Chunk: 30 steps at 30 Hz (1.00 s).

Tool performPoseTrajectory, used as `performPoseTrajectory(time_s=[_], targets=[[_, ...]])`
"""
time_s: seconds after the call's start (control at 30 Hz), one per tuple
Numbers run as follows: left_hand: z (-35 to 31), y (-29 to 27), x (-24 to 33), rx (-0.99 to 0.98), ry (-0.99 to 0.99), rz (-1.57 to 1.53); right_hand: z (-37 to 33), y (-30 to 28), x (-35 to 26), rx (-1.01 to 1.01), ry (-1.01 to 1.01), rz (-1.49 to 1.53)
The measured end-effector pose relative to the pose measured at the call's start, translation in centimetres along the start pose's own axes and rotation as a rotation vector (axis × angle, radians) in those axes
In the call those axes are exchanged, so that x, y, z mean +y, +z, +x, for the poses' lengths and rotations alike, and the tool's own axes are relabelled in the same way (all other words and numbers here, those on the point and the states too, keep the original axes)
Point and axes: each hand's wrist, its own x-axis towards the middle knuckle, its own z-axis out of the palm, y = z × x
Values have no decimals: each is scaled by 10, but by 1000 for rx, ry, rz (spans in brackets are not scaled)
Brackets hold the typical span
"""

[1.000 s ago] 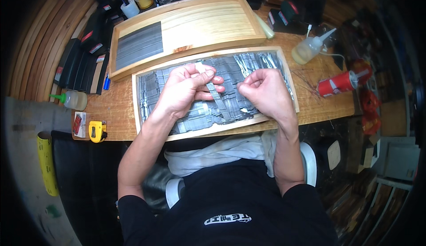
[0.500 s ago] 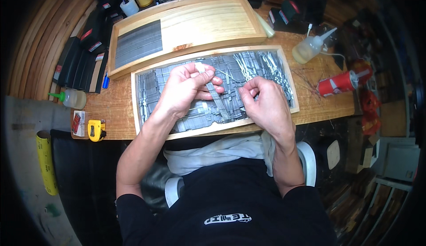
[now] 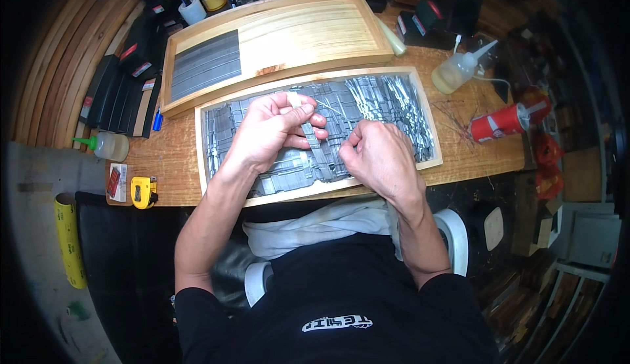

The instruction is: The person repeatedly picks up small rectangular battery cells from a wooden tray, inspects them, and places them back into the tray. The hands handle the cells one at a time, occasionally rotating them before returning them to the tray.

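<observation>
The right hand (image 3: 384,164) has just slid left and a bit closer to the person, so its fingertips are now near the low end of the thin grey strip (image 3: 315,146), with a small gap between. The left hand (image 3: 272,131) stays over the middle of the front tray (image 3: 282,197) and pinches the strip's upper part between thumb and fingers. So the strip is held steady while the hands get closer together. The right hand's fingers curl in, but I can't tell if the tips press together or pinch something tiny. The strip slants down toward the tray's near edge, above lots of loose grey strips (image 3: 226,124). Behind, the back tray (image 3: 328,26) has a neat dark patch (image 3: 207,65) by its left edge, and it looks the same as before. A yellow tape measure (image 3: 142,192) sits near the front left corner of the table (image 3: 176,160).
</observation>
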Motion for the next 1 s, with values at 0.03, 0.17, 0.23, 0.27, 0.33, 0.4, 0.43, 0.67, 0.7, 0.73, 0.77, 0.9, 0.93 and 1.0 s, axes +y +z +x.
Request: performPoseTrajectory(time_s=[0.03, 0.17, 0.23, 0.27, 0.33, 0.4, 0.43, 0.67, 0.7, 0.73, 0.77, 0.9, 0.93, 1.0], targets=[[0, 0, 0, -1, -3, 5, 0, -2, -1, -3, 11, 51], [0, 1, 1, 7, -14, 38, 5, -14, 0, -48, 58, 118], [-1, 1, 2, 8, -11, 51, 3, -13, 5, -35, 11, 48], [-1, 1, 1, 6, -5, 51, 1, -12, 5, -25, 18, 81], [-1, 2, 1, 1, -3, 44, -2, -11, 6, -6, 31, 148], [-1, 1, 2, 3, -11, 36, -4, -14, 3, -30, 33, 94], [-2, 1, 2, 3, -7, 37, -4, -14, 2, -42, 35, 67], [0, 0, 1, -8, 9, 16, -6, -6, 5, 5, -50, -57], [0, 0, 1, -8, 8, 13, -6, -6, 5, 8, -67, -87], [0, -1, 2, -8, 10, 10, -5, -6, 4, 12, -84, -118], [0, -1, 2, -11, 12, 6, -4, -6, 3, -2, -88, -130], [-1, -1, 2, 1, 17, 13, -3, -8, -5, -11, -122, -199], [0, -1, 2, 4, 19, 14, -3, -8, -6, -3, -136, -221], [0, -1, 4, 17, 17, 12, -1, -6, -5, -36, -112, -226]])
